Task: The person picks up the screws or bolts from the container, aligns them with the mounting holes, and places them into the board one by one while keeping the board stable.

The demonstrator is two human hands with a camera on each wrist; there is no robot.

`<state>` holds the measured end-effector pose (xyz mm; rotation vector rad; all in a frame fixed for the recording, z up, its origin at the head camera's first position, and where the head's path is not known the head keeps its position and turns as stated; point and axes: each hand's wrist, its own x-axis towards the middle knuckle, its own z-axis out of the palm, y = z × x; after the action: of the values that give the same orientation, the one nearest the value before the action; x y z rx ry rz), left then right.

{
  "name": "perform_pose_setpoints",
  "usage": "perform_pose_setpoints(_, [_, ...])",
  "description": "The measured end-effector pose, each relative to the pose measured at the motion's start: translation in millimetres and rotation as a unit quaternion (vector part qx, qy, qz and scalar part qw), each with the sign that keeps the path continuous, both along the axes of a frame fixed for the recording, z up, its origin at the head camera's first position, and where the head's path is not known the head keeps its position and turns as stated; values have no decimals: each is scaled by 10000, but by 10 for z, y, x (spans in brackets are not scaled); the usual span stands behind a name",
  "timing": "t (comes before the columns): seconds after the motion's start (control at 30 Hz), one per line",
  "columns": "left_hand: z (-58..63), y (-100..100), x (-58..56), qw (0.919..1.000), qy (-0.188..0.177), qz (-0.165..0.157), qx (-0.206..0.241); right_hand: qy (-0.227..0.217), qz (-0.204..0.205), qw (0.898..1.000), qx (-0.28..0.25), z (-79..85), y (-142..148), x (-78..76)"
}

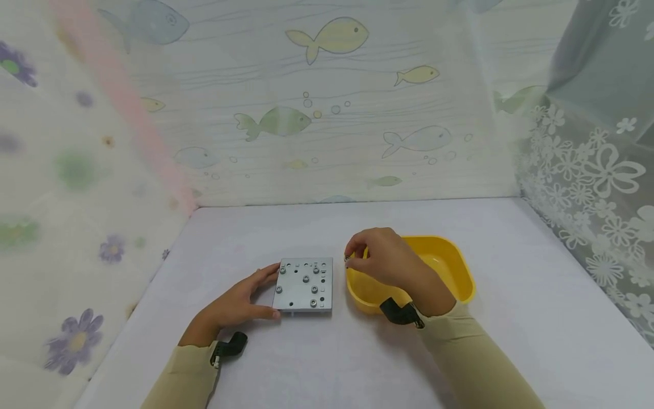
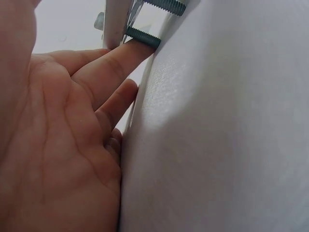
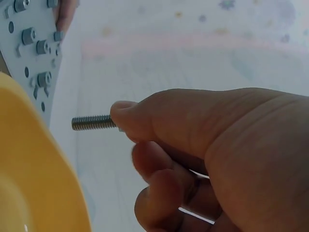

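We see the right hand (image 1: pixel 388 260) pinching a screw (image 3: pixel 91 123) between thumb and finger, near the yellow bowl (image 1: pixel 461 271). We see the left hand (image 1: pixel 232 307) with fingers spread apart, touching the metal plate (image 1: pixel 297 292) on the white table (image 1: pixel 317 363).

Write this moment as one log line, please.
left hand: touches metal plate; right hand: pinches screw; yellow basin: right of plate

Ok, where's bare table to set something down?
White tabletop lies bare behind the drilled metal plate toward the curtain, in front between the beige sleeves, and right of the yellow basin. Crowded: between plate and basin, beside the right hand.
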<state>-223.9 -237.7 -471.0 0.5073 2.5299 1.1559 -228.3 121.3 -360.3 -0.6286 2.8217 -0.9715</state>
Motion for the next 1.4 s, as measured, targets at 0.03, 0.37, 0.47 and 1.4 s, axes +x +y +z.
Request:
perform_pose_setpoints(0.03, [2, -1, -2, 10000, -7, -3, 21, 40, 27, 10000, 21, -4, -12, 1])
perform_pose_setpoints(0.37, [-19, 7, 3, 9999, 98, 72, 76, -18, 332, 9994, 46, -40, -142, 39])
perform_pose_setpoints(0.47, [-41, 25, 5, 9994, 330, -36, -25, 15, 384, 9992, 148, -60, -168, 44])
perform_pose_setpoints(1.4, [-57, 125, -43, 9910, 1167, 108, -650, 248, 1031, 9934, 435, -215, -331, 105])
